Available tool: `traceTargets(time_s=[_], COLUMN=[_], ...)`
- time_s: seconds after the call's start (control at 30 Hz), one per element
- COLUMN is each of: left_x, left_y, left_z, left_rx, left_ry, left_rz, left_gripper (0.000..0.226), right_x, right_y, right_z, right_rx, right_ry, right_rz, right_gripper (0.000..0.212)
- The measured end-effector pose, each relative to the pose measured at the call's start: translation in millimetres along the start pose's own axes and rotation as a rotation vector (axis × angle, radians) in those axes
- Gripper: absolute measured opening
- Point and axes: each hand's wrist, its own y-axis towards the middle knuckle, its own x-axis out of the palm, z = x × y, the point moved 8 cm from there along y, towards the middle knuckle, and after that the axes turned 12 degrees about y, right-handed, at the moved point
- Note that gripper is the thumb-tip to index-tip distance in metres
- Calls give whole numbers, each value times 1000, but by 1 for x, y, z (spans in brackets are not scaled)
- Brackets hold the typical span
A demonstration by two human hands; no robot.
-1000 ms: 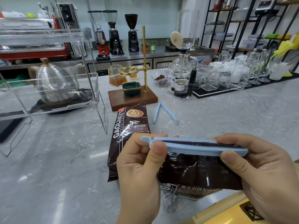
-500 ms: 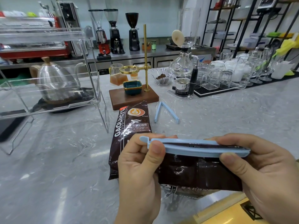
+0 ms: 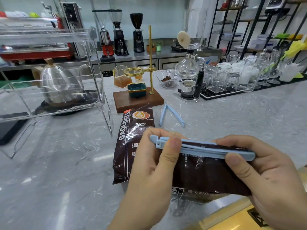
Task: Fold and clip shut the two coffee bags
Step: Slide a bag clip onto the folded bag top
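1. Head view: the left hand (image 3: 149, 176) pinches the latch end of a light-blue clip (image 3: 202, 149), thumb on top.
2. The right hand (image 3: 269, 176) grips the clip's other end and the dark coffee bag (image 3: 207, 176) held above the bench (image 3: 58, 171) edge.
3. The clip lies across this bag's folded top.
4. A second coffee bag (image 3: 131, 138) lies flat on the bench behind the hands.
5. A second clip (image 3: 169, 115), open, lies just beside it.

Bright, even light; sharp centre, edges bowed.

A café bar: coffee grinders (image 3: 118, 33), siphon brewer (image 3: 188, 70), racked glasses (image 3: 232, 77).
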Motion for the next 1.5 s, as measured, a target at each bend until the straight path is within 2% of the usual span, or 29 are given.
traceTargets(time_s=[0.27, 0.4, 0.5, 0.7, 0.77, 0.87, 0.93, 1.13, 1.27, 1.5], left_x=[2, 1, -2, -8, -9, -8, -8, -6, -8, -9], left_y=[0, 2, 1, -4, -4, -3, -3, -6, -9, -9], left_z=[6, 0, -7, -6, -7, -12, -15, -14, -9, -6], left_rx=[-3, -49, -117, -103, -109, -122, -121, -81, -20, 37], left_ry=[78, -84, -257, -341, -341, -350, -333, -316, -250, -218], left_rz=[-65, -49, 30, 133, 130, 124, 147, 176, 272, 405], left_gripper=[32, 29, 24, 11, 16, 42, 48, 43, 28, 35], right_x=[4, 8, 8, 7, 5, 4, 5, 5, 2, -2], right_y=[2, 2, 1, 0, -1, -2, -1, 3, 2, 0], right_z=[7, 8, 8, 3, 3, 3, 5, 6, 7, 4], right_rx=[83, 92, 55, -27, -29, -17, 2, 17, -2, -33], right_ry=[97, 161, 175, 145, 124, 86, 92, 84, 42, -9], right_rz=[-57, -79, -53, -34, -26, -15, -20, 1, 16, 52], right_gripper=[51, 49, 46, 37, 38, 40, 43, 49, 48, 53])
